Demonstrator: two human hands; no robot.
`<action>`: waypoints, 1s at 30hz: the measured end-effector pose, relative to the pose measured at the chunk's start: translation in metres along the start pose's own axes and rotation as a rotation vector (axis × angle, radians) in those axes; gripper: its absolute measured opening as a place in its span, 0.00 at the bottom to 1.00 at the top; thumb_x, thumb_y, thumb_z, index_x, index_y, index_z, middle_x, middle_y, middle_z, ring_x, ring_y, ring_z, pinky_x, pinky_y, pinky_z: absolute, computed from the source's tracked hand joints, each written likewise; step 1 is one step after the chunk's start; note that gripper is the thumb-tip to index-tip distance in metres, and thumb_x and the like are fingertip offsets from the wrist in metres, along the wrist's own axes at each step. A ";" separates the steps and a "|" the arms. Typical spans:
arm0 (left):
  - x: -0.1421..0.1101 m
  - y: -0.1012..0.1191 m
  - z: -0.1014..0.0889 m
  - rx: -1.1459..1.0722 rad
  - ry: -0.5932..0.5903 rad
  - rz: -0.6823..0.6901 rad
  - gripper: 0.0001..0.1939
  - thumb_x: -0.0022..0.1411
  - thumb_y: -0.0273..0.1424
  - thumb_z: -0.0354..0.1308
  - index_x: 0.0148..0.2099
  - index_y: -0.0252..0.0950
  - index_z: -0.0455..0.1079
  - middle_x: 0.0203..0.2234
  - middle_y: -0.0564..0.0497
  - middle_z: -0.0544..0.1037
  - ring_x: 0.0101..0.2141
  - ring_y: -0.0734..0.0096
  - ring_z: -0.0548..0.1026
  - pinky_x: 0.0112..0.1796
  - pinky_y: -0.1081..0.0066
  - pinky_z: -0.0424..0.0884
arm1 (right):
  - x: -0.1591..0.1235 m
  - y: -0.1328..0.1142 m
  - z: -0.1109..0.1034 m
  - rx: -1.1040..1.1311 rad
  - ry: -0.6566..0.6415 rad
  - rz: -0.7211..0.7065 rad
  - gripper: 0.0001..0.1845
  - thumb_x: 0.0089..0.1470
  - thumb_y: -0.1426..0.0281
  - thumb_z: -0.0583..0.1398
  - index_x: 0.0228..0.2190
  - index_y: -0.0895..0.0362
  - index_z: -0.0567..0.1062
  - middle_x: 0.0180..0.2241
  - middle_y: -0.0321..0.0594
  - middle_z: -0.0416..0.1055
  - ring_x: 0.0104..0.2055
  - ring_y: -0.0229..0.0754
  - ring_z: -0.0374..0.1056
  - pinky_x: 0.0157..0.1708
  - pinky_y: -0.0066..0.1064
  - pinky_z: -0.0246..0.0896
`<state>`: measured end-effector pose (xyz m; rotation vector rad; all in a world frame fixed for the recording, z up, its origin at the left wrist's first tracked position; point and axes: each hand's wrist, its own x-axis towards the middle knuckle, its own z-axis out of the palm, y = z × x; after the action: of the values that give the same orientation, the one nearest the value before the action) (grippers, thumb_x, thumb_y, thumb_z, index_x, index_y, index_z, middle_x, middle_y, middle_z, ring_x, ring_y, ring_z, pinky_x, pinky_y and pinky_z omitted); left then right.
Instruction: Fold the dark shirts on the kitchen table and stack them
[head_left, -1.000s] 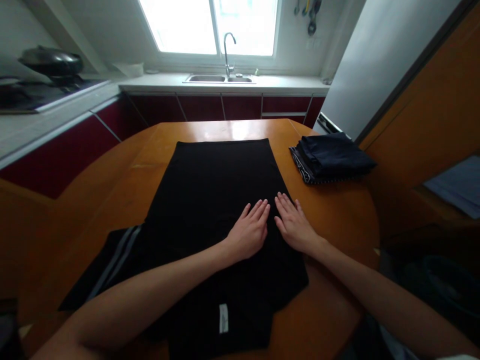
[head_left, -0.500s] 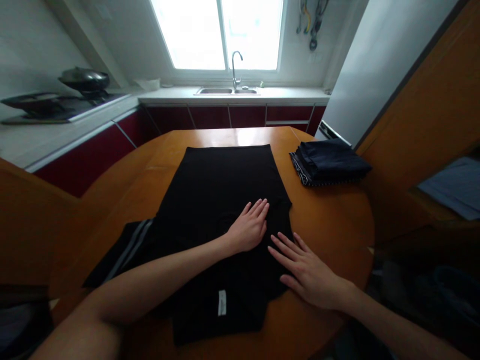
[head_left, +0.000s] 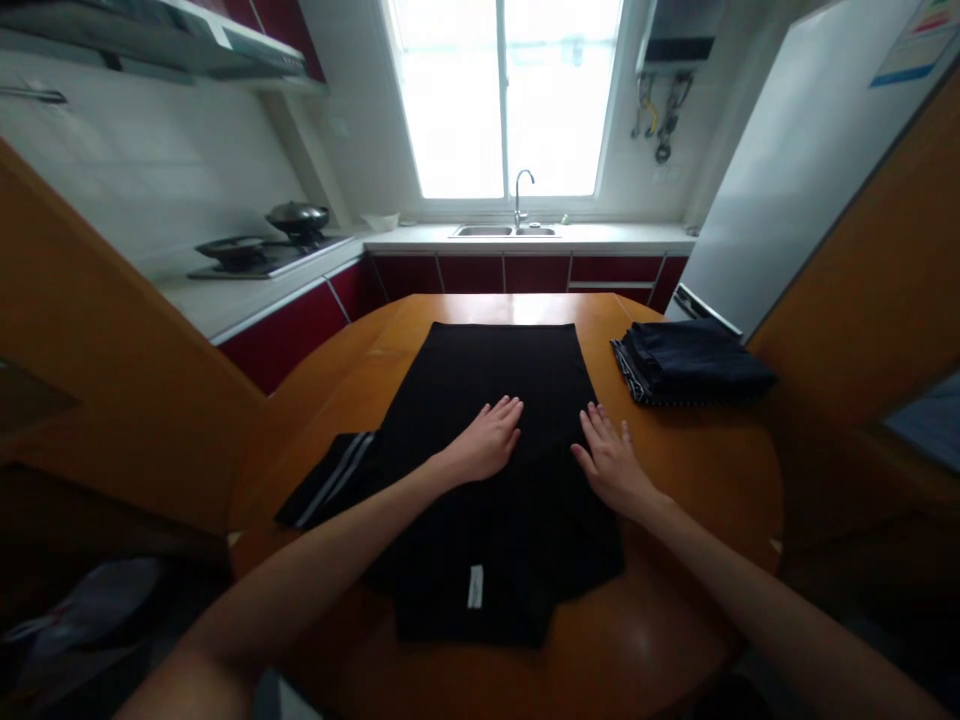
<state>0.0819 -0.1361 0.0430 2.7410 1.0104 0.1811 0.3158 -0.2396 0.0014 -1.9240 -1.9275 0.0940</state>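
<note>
A black shirt (head_left: 510, 365) lies spread on the wooden table, its collar end with a white label (head_left: 475, 587) toward me. One sleeve (head_left: 334, 480) with two grey stripes sticks out on the left; on the right side the cloth is folded inward. My left hand (head_left: 486, 440) rests flat on the middle of the shirt, fingers stretched out. At the shirt's right edge, my right hand (head_left: 613, 462) lies palm down with its fingers spread, touching the cloth. Neither hand grips anything.
A stack of folded dark clothes (head_left: 690, 360) sits at the table's (head_left: 697, 470) right rear. Behind the table run a counter with a sink (head_left: 487, 231) and a stove (head_left: 277, 258) with pans. A fridge (head_left: 765, 170) stands at the right.
My right hand has moved up along the shirt's right edge, and the cloth there lies differently. My left hand stays flat on the shirt. The view has tilted up and turned left.
</note>
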 end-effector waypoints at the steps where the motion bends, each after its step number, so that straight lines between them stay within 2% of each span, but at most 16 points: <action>1: -0.011 -0.014 -0.009 -0.011 0.028 -0.062 0.28 0.73 0.34 0.38 0.71 0.30 0.50 0.70 0.39 0.53 0.70 0.60 0.47 0.66 0.54 0.48 | 0.008 0.000 0.002 -0.020 0.005 0.012 0.33 0.68 0.59 0.45 0.68 0.62 0.54 0.71 0.53 0.42 0.74 0.53 0.34 0.68 0.59 0.30; 5: -0.068 -0.074 -0.027 -0.008 0.130 -0.335 0.29 0.71 0.34 0.39 0.70 0.30 0.55 0.69 0.40 0.56 0.69 0.59 0.51 0.65 0.54 0.50 | 0.028 -0.011 0.012 -0.089 -0.026 -0.005 0.36 0.68 0.58 0.44 0.68 0.66 0.53 0.72 0.53 0.38 0.74 0.52 0.32 0.68 0.56 0.30; 9: -0.138 -0.117 -0.018 0.080 0.260 -0.541 0.29 0.70 0.35 0.40 0.68 0.30 0.60 0.67 0.40 0.61 0.68 0.54 0.55 0.64 0.50 0.53 | 0.031 -0.024 0.034 -0.153 -0.096 -0.062 0.36 0.67 0.54 0.45 0.68 0.62 0.54 0.72 0.54 0.41 0.74 0.53 0.35 0.68 0.55 0.32; 13: -0.203 -0.137 -0.002 0.171 0.394 -0.751 0.28 0.70 0.37 0.43 0.65 0.29 0.64 0.64 0.38 0.65 0.65 0.54 0.60 0.63 0.54 0.57 | 0.027 -0.020 0.050 -0.213 -0.121 -0.106 0.35 0.67 0.53 0.45 0.67 0.58 0.58 0.70 0.53 0.47 0.73 0.56 0.38 0.67 0.56 0.32; 16: -0.237 -0.139 0.006 0.237 0.442 -0.895 0.26 0.70 0.39 0.47 0.63 0.28 0.67 0.59 0.36 0.71 0.60 0.53 0.68 0.60 0.58 0.62 | 0.026 -0.013 0.054 -0.224 -0.112 -0.124 0.35 0.66 0.53 0.44 0.67 0.58 0.59 0.70 0.53 0.48 0.73 0.56 0.37 0.67 0.56 0.32; 19: -0.253 -0.138 0.006 0.276 0.447 -1.045 0.26 0.69 0.43 0.52 0.59 0.28 0.71 0.52 0.34 0.75 0.54 0.49 0.72 0.56 0.57 0.65 | 0.026 -0.008 0.057 -0.231 -0.107 -0.119 0.35 0.66 0.54 0.43 0.67 0.58 0.59 0.70 0.53 0.49 0.73 0.55 0.39 0.67 0.56 0.32; 21: -0.255 -0.137 0.002 0.216 0.444 -1.105 0.24 0.67 0.45 0.55 0.54 0.30 0.74 0.48 0.36 0.76 0.51 0.50 0.74 0.53 0.59 0.67 | 0.027 -0.006 0.060 -0.239 -0.105 -0.121 0.35 0.66 0.54 0.43 0.67 0.58 0.59 0.70 0.52 0.50 0.73 0.55 0.41 0.67 0.56 0.32; 25: -0.251 -0.137 -0.006 0.033 0.423 -1.139 0.19 0.63 0.46 0.61 0.46 0.34 0.75 0.40 0.41 0.80 0.43 0.57 0.78 0.44 0.68 0.69 | 0.027 0.000 0.064 -0.265 -0.106 -0.139 0.36 0.66 0.55 0.41 0.67 0.59 0.60 0.70 0.52 0.50 0.72 0.55 0.42 0.67 0.57 0.34; 30: -0.242 -0.131 -0.014 -0.055 0.366 -1.196 0.20 0.54 0.46 0.69 0.39 0.35 0.75 0.40 0.39 0.81 0.43 0.50 0.77 0.40 0.65 0.68 | 0.028 0.002 0.065 -0.251 -0.086 -0.142 0.36 0.65 0.54 0.42 0.66 0.59 0.61 0.69 0.52 0.52 0.72 0.55 0.44 0.66 0.57 0.36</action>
<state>-0.1862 -0.1948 0.0153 1.6366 2.4314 0.4719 0.2971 -0.1972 -0.0522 -1.9573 -2.2175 -0.1130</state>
